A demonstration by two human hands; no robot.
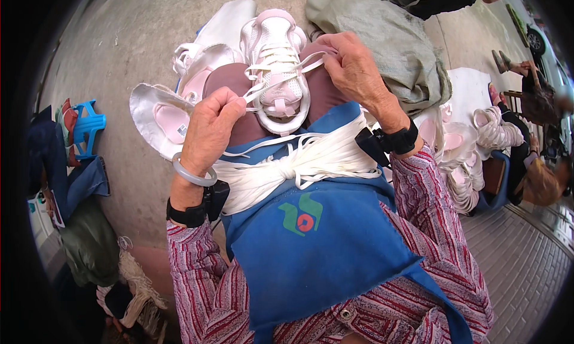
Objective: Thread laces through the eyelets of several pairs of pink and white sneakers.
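A white and pale pink sneaker (276,75) rests between my knees, its toe pointing away from me. White lace runs criss-cross up its front. My left hand (216,124) pinches one part of the shoelace at the left of the shoe's collar. On the other side, my right hand (357,68) pinches the lace and draws it out to the upper right. A tied bundle of white shoelaces (335,158) lies across my lap on the blue apron (323,254). One loose lace strand trails from the shoe area toward the bundle.
Unfinished white and pink shoe uppers (156,120) lie left of my knees; more shoe parts (457,141) are piled at the right. A grey-green sack (388,51) sits beyond my right hand. A blue stool (89,126) stands at the left. Other people sit at both sides.
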